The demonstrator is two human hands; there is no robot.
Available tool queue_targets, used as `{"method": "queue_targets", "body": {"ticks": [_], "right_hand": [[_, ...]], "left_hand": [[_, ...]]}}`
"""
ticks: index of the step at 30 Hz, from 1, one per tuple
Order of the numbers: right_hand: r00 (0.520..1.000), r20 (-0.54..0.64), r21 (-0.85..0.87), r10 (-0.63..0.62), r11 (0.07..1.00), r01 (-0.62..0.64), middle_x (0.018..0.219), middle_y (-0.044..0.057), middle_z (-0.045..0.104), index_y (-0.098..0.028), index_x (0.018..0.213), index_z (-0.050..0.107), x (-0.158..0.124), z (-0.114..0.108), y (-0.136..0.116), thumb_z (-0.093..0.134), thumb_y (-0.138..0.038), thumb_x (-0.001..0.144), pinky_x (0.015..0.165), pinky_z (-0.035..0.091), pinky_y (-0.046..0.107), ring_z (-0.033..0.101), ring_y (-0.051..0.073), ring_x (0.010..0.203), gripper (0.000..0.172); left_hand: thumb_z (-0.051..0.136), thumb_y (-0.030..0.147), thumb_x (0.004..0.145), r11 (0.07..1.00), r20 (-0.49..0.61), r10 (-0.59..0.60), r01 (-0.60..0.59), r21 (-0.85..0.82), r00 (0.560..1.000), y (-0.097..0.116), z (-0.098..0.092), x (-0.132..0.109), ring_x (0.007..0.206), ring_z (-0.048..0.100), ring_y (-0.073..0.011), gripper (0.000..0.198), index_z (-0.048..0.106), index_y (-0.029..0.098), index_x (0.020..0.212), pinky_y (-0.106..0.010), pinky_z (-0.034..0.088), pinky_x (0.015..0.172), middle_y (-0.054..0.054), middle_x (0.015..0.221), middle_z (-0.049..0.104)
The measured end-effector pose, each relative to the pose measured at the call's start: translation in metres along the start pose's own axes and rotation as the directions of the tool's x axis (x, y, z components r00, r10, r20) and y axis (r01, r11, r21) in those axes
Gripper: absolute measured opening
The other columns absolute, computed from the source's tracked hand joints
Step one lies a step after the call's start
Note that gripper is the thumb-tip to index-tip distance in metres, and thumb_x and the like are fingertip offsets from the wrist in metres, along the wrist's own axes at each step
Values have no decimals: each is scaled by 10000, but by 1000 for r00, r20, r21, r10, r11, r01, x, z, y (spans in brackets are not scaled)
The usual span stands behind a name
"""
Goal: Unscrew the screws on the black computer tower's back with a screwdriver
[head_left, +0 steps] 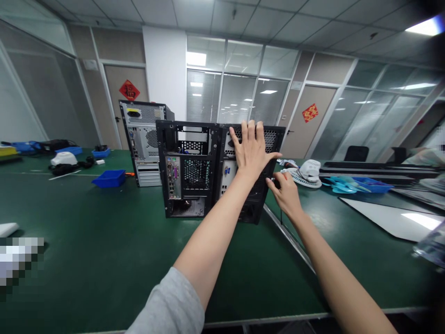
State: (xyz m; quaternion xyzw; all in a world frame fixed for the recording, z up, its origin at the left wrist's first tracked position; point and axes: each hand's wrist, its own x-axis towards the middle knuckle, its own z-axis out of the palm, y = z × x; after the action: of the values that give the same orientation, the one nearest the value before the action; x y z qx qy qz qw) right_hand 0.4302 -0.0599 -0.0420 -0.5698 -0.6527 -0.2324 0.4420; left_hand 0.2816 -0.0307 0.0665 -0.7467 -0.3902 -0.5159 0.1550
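Two black computer cases stand side by side, backs toward me. The right computer case (227, 139) is under my left hand (251, 148), which lies spread across the upper part of its perforated back. At that case's right edge, my right hand (285, 188) has its thumb and fingers pinched together. What it pinches is too small to make out; a thin dark rod (281, 216) hangs below the fingers. Beside it, the left computer case (212, 185) shows its ports and open slots. My left forearm hides part of the right case's lower back.
Another computer tower (148, 139) stands behind on the left. A blue tray (109, 178) sits on the green table (104, 260). White devices (309, 172), light-blue pieces (344, 183) and a white panel (389, 218) lie at the right. A metal strip (292, 241) runs along the table.
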Motion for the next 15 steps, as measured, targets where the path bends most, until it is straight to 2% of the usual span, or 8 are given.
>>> {"method": "queue_targets", "body": {"ticks": [7,15], "right_hand": [[999,-31,6,16,1000,-15,786,26,407,-227,828,498,-1,2,-3,385,-486,904,647,389,312,443,191,702,293],[997,-67,25,28,999,-26,785,24,412,-218,785,486,1,4,-5,407,-455,894,636,376,303,438,176,684,273]], "left_hand": [[658,582,706,1000,38,-7,8,-14,999,0,-3,0,1417,140,-357,859,370,143,1386,-585,53,1143,-198,1462,318],[663,613,678,1000,16,19,-20,17,1000,-3,0,-1,1415,135,-368,898,357,169,1397,-598,33,1140,-180,1461,328]]}}
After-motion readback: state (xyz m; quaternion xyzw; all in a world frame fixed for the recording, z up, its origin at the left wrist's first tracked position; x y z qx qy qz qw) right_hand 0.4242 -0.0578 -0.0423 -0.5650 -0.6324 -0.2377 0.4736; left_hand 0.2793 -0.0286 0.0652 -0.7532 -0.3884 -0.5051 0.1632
